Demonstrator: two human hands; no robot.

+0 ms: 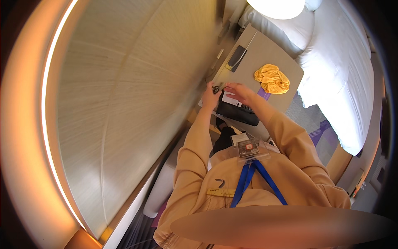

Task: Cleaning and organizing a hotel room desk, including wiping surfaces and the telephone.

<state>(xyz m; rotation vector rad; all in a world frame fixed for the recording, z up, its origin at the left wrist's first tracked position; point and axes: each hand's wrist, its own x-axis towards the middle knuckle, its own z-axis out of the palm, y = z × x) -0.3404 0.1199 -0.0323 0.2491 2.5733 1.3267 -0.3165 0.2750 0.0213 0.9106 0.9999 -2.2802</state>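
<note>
My left hand (211, 97) is at the wall-side edge of the wooden-top table (264, 46), with its fingers around a bundled black cord (215, 89). Just to its right, my right hand (240, 92) reaches over a black desk telephone (238, 115), fingers apart near the cord. A white faceplate (231, 99) and part of the keypad (247, 107) show on the phone; my right hand and forearm hide some of it. Beyond that forearm lies a crumpled yellow cloth (272, 79), partly over a flat purple item (263, 94).
A dark rectangular base with a thin metal stem (238, 59) stands at the table's far wall side. A bright lampshade (276, 6) hangs into the top of the view. The white-covered bed (335, 71) borders the right; a panelled wall (124, 93) closes the left. My badge (248, 147) dangles below the phone.
</note>
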